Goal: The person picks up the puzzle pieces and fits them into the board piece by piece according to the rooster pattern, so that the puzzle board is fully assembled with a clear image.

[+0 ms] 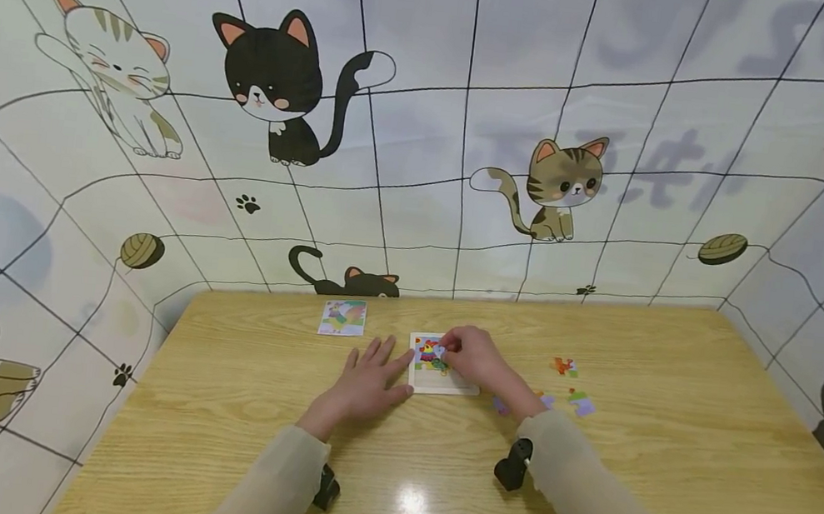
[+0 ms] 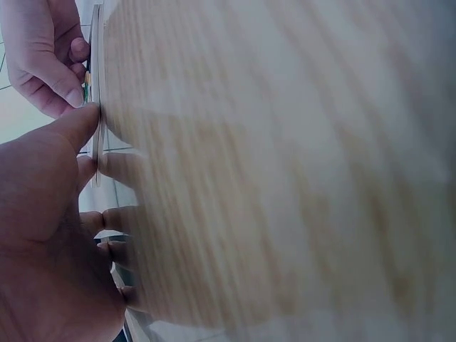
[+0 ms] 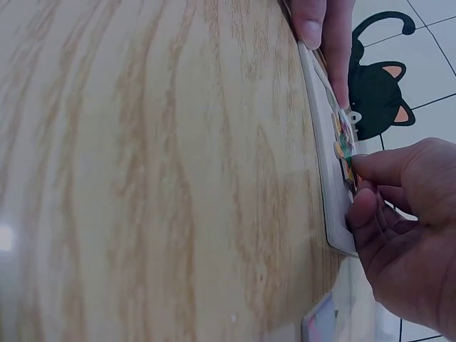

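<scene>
**Both hands on the puzzle tray**

Cat-print wall panels box in the wooden table [image 1: 663, 451] we're working at. Landmark is the puzzle tray [image 1: 453, 384], a pale square board lying flat near the far middle of the table.

Our left hand [image 1: 369, 382] lies flat on the table just left of the tray, fingers straight and slightly spread. The left wrist view shows a fingertip [image 2: 84, 120] pressed against the tray's edge [image 2: 95, 85]. It holds nothing.

Our right hand [image 1: 473, 355] sits over the tray's far half, fingers curled down. In the right wrist view, thumb and fingertips [image 3: 370, 167] pinch a colourful puzzle piece [image 3: 346, 146] at the tray's surface [image 3: 324, 164]. We can't tell whether the piece is seated or just resting on top. A few pieces already lie in the tray's far left corner [image 1: 429, 351], partly hidden by the hand.

Right of the tray, loose pieces lie on the table: an orange one [image 1: 564, 365] well apart from it, a green-purple one [image 1: 581, 403] nearer us, and a purple one [image 1: 500, 404] just off the tray's near right corner by our wrist.

Left of the tray, toward the far edge of the table, lies a picture card [image 1: 342, 317], apart from both hands.
</scene>
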`<state>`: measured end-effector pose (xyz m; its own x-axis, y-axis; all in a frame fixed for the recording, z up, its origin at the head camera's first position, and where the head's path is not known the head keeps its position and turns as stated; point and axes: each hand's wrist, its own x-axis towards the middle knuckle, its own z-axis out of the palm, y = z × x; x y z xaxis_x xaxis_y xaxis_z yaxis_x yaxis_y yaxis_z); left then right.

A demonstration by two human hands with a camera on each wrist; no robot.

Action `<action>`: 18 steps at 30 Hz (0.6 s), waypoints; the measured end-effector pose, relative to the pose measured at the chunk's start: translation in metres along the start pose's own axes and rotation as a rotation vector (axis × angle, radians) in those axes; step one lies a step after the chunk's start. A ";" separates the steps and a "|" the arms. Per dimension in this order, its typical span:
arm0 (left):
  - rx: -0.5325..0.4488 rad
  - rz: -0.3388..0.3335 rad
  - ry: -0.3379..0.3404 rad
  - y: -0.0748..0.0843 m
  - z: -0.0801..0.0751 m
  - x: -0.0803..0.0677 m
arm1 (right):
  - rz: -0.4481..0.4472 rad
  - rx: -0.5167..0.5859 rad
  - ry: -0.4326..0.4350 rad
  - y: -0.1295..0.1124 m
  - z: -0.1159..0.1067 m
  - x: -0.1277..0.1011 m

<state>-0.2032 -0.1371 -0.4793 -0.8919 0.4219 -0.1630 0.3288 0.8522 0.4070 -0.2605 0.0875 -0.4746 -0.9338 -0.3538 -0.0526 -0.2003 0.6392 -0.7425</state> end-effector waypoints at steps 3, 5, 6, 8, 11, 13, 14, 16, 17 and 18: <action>-0.002 -0.001 0.002 0.000 0.001 0.001 | -0.003 -0.003 0.003 0.001 0.001 0.000; 0.001 -0.005 0.000 0.000 0.002 0.001 | -0.012 -0.009 0.010 0.002 0.002 0.000; 0.001 -0.005 0.002 0.000 0.002 0.001 | -0.019 -0.014 0.014 0.004 0.003 0.000; 0.001 -0.003 0.006 0.000 0.003 0.001 | -0.030 -0.017 0.022 0.006 0.004 0.000; 0.004 0.001 0.011 0.000 0.004 0.002 | -0.031 -0.013 0.037 0.010 0.006 0.000; 0.004 0.000 0.011 0.000 0.003 0.002 | -0.031 -0.006 0.046 0.012 0.007 0.000; 0.002 0.000 0.011 0.000 0.003 0.002 | -0.029 -0.002 0.051 0.012 0.007 0.000; 0.000 -0.003 0.007 0.001 0.002 0.001 | -0.034 0.006 0.059 0.014 0.007 -0.001; -0.001 -0.004 0.007 0.001 0.002 0.001 | -0.035 0.008 0.064 0.015 0.008 -0.001; -0.002 -0.004 0.006 0.001 0.002 0.001 | -0.038 0.011 0.070 0.015 0.008 -0.001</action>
<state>-0.2034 -0.1352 -0.4808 -0.8951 0.4166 -0.1590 0.3246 0.8532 0.4082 -0.2602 0.0922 -0.4913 -0.9442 -0.3285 0.0221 -0.2328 0.6187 -0.7503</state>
